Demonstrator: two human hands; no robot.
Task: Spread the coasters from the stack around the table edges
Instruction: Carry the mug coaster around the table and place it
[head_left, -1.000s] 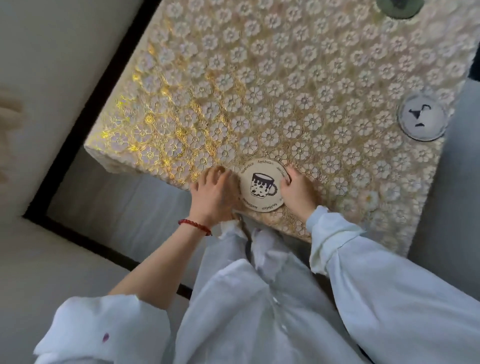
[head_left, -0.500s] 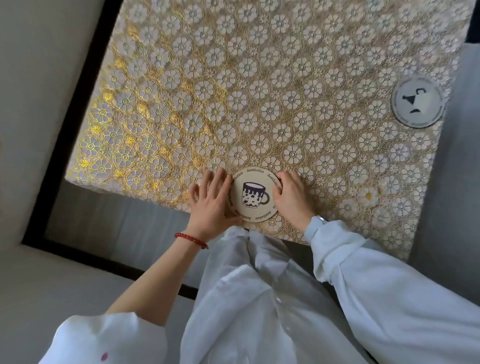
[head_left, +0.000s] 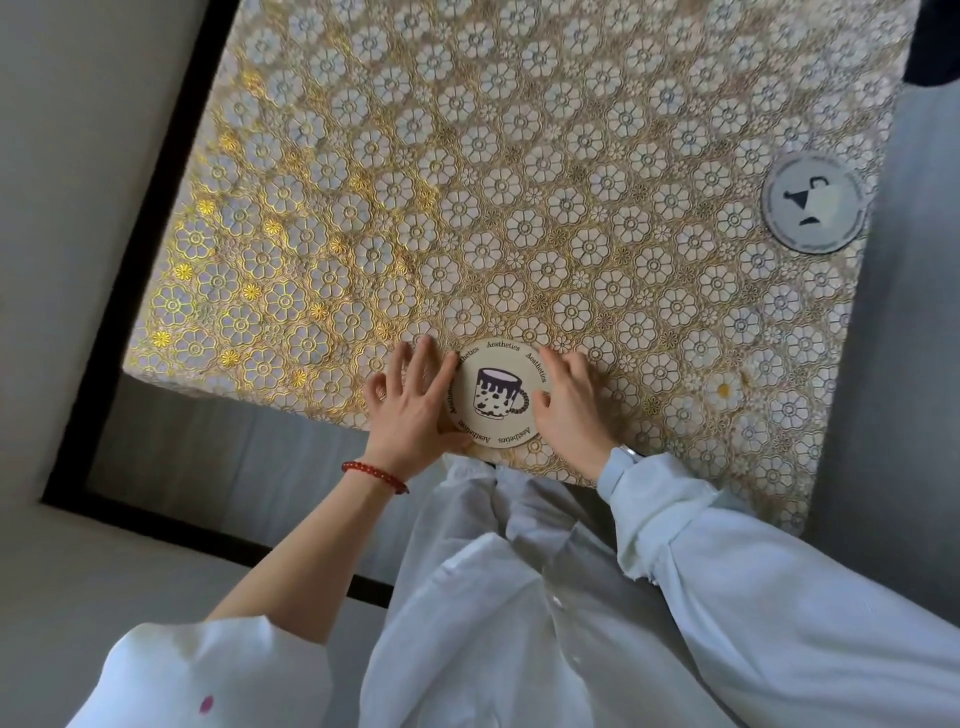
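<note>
Both flat: my left hand (head_left: 415, 410) and right hand (head_left: 569, 405) press the mug coaster (head_left: 498, 397) sides at the counter's (head_left: 467, 182) six-o'clock edge; another coaster (head_left: 811, 202) lies at three.

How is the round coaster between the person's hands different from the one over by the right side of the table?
The mug coaster is cream with a dark mug drawing; the grey coaster is pale grey with a small dark figure. The mug coaster lies at the near edge, flanked by the left hand and right hand; the grey coaster lies untouched at the right edge. Both are round, flat, with lettering around the rim.
</note>
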